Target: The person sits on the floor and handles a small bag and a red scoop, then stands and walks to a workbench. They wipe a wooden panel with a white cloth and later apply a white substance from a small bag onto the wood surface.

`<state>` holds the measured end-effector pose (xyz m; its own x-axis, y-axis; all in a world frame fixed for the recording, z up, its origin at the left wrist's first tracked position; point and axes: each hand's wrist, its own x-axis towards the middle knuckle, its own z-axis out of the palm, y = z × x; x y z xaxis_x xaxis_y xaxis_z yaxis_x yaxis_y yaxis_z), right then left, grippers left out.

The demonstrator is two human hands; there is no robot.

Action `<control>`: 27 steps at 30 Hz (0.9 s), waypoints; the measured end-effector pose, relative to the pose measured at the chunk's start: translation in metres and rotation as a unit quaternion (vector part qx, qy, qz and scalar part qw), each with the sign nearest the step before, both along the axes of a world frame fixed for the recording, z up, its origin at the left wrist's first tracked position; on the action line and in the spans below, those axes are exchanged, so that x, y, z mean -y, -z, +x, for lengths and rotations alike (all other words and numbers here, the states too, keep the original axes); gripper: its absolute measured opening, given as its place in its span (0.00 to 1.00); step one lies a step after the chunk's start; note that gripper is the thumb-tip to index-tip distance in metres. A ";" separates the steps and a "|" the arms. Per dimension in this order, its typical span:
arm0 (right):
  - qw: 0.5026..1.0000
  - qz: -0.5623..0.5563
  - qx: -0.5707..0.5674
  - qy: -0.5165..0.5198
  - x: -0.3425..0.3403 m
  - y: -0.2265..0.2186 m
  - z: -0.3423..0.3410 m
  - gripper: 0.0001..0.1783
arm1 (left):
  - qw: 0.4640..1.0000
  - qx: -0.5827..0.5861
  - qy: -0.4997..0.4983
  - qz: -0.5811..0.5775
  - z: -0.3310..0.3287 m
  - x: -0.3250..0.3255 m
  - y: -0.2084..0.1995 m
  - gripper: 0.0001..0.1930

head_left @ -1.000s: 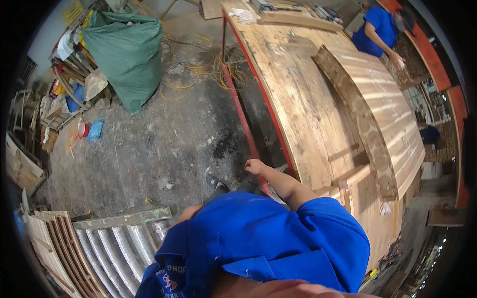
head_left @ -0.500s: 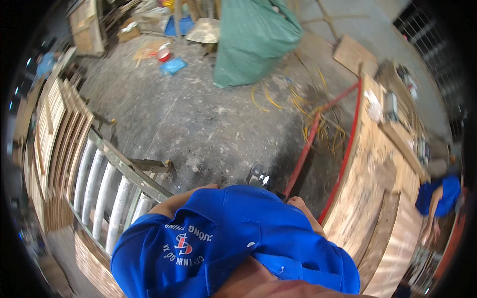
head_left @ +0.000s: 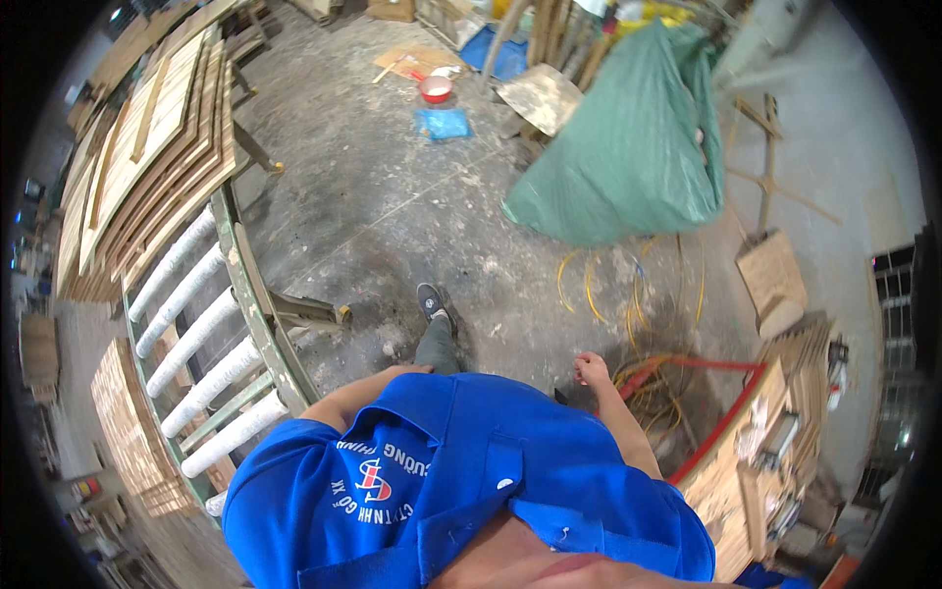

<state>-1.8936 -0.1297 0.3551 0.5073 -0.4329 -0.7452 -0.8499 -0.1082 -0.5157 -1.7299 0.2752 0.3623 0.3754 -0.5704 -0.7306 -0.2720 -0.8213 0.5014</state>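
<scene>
Grey, stained concrete floor (head_left: pixel 392 206) fills the view. Compared with half a second ago, the scene has been swung round: the roller rack (head_left: pixel 196 334) has been brought from 8 to 9 o'clock, the green sack (head_left: pixel 638 147) from 12 to 1 o'clock, and the red-framed bench (head_left: pixel 746 461) is now seen at 4 o'clock. The right hand (head_left: pixel 592 370) is held empty and loosely curled at the side, just above the yellow cables (head_left: pixel 628 294), touching nothing. The left hand is hidden behind the blue shirt (head_left: pixel 461 481); its state cannot be told. A shoe (head_left: pixel 432 300) is planted ahead at centre.
</scene>
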 end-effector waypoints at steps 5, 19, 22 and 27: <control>0.993 -0.024 0.003 -0.119 -0.015 0.007 0.178 0.15 | 0.989 -0.025 -0.143 0.019 0.116 -0.041 -0.006 0.29; 0.976 -0.006 -0.092 -0.198 -0.017 -0.003 0.442 0.14 | 0.939 -0.041 -0.341 0.010 0.383 -0.078 -0.021 0.29; 0.960 -0.017 -0.118 -0.253 -0.007 0.011 0.499 0.13 | 0.923 -0.021 -0.383 0.031 0.438 -0.080 -0.023 0.29; 0.760 -0.032 -0.106 -0.640 0.056 0.058 0.659 0.11 | 0.893 -0.033 -0.448 0.015 0.532 -0.065 -0.023 0.29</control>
